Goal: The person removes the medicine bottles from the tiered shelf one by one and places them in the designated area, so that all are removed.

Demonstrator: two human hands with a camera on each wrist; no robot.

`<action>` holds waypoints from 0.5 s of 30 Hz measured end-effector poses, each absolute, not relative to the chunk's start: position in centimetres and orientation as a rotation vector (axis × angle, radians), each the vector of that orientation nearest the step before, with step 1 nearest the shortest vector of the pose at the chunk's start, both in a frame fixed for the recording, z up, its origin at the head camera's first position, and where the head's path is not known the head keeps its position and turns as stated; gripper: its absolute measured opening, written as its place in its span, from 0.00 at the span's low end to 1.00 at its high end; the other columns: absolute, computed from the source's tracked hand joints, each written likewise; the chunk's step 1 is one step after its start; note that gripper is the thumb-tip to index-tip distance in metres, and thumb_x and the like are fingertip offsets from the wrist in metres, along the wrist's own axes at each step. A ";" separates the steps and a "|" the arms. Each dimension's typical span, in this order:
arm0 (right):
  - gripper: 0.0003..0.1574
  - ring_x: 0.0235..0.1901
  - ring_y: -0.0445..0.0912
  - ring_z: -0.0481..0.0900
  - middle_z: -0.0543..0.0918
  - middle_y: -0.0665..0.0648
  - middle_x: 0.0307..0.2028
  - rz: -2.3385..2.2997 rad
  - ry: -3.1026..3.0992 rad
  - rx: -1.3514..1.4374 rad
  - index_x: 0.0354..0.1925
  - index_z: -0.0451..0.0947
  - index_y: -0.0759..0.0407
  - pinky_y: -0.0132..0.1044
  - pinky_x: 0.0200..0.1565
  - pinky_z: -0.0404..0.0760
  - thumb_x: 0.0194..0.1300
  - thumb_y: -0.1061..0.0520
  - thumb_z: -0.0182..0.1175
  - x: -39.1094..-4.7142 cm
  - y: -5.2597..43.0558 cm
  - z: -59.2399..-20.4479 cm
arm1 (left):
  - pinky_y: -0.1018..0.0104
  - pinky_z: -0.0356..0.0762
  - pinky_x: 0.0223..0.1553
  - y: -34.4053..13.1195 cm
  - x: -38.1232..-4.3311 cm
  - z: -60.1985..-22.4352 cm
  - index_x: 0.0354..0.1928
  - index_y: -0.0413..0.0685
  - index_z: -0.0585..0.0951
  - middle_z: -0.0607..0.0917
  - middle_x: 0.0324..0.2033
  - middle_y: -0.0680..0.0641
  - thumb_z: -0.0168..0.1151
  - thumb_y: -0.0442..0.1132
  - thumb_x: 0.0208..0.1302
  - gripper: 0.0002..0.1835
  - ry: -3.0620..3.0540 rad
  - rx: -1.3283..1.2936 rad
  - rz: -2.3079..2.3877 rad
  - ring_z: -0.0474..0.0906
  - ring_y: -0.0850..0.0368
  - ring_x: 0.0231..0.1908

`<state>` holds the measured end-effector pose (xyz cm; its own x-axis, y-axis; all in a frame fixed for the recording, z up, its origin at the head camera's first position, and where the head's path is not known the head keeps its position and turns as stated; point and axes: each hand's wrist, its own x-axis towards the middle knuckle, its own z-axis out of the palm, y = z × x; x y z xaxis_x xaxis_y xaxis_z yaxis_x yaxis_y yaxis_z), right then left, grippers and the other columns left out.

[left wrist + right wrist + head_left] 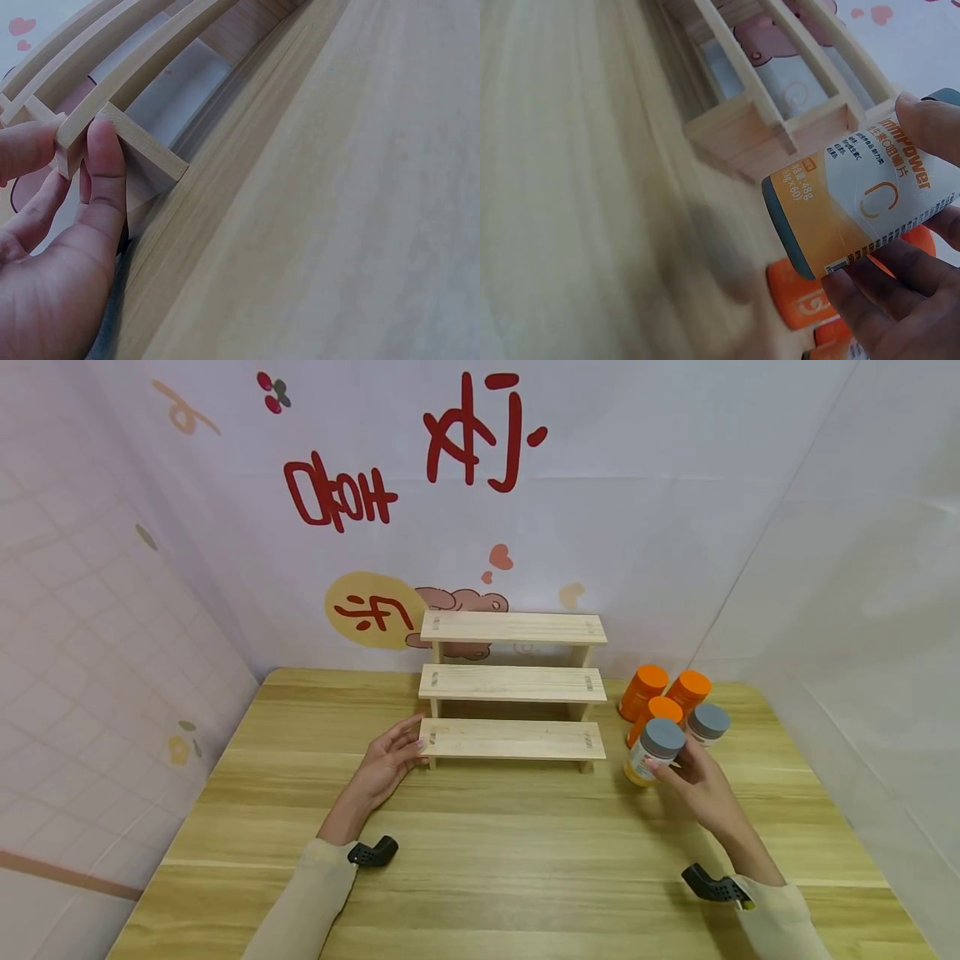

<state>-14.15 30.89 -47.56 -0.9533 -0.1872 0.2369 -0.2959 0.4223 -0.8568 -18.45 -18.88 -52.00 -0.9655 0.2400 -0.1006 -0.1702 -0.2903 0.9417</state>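
Note:
My left hand pinches the left end of the lowest step of a three-tier wooden shelf; the left wrist view shows the thumb and fingers around the corner of the board. To the right of the shelf, my right hand grips a supplement bottle with a grey lid. In the right wrist view this bottle is tilted above the table, its white and orange label facing the camera and thumb and fingers on opposite sides.
Behind the held bottle stand several orange bottles and another grey-lidded bottle. The shelf is on a wood-grain table, close to a printed white backdrop. White sheeting borders the table on the right.

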 end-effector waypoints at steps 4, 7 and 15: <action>0.38 0.58 0.27 0.74 0.76 0.36 0.59 1.569 -2.567 0.395 0.76 0.62 0.57 0.16 0.55 0.76 0.73 0.63 0.62 -13.8 31.5 -48.6 | 0.71 0.86 0.44 -18.9 -18.4 -52.0 0.80 0.40 0.57 0.76 0.50 0.47 0.60 0.30 0.74 0.37 1.697 0.085 2.336 0.80 0.60 0.44; 0.38 0.58 0.26 0.73 0.75 0.35 0.59 1.550 -2.587 0.366 0.76 0.61 0.58 0.15 0.55 0.76 0.73 0.62 0.62 -13.6 31.8 -49.3 | 0.71 0.86 0.44 -18.9 -18.4 -52.1 0.79 0.40 0.58 0.76 0.50 0.47 0.59 0.30 0.74 0.36 1.700 0.082 2.338 0.80 0.60 0.44; 0.39 0.57 0.22 0.71 0.73 0.32 0.58 1.494 -2.613 0.290 0.77 0.59 0.55 0.13 0.55 0.74 0.74 0.58 0.61 -13.2 32.7 -50.7 | 0.70 0.86 0.46 -18.9 -18.3 -52.1 0.79 0.42 0.60 0.76 0.50 0.48 0.58 0.31 0.75 0.35 1.717 0.092 2.325 0.80 0.61 0.45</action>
<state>-13.18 32.70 -50.65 -0.9748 -0.1070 0.1956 -0.2228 0.4950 -0.8398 -18.34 -18.92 -52.09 -0.9669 0.2363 -0.0963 -0.1616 -0.2748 0.9478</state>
